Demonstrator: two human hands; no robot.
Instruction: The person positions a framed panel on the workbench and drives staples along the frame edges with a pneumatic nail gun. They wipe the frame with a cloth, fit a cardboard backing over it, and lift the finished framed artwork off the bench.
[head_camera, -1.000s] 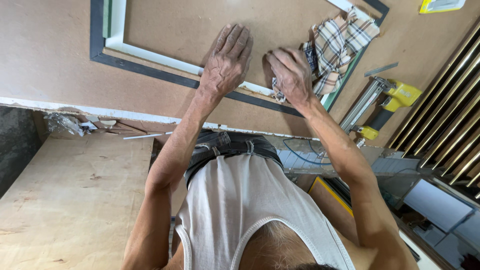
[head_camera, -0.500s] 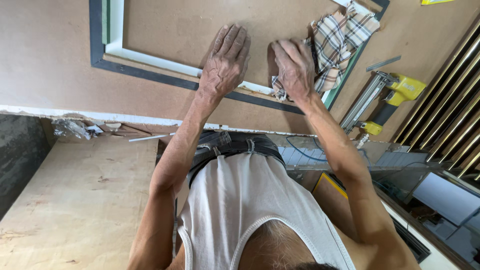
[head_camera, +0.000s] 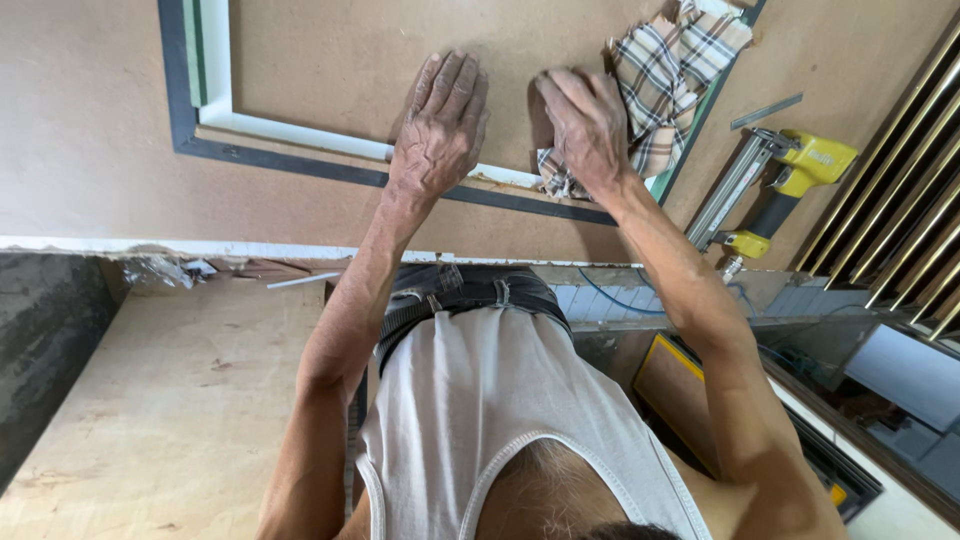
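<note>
Left hand (head_camera: 440, 130) flat on backing board (head_camera: 400, 60); right hand (head_camera: 590, 125) clenched checked cloth (head_camera: 665, 90) at frame's (head_camera: 300, 165) three o'clock corner; I'd wipe firmly.

A: What kind of room is it?
B: A workshop. The counter (head_camera: 90, 150) is a brown board with a white edge. Below it lies a pale plywood panel (head_camera: 170, 400).
A: And at the right?
B: Gold and dark mouldings (head_camera: 900, 230) lean there, in daylight.
</note>
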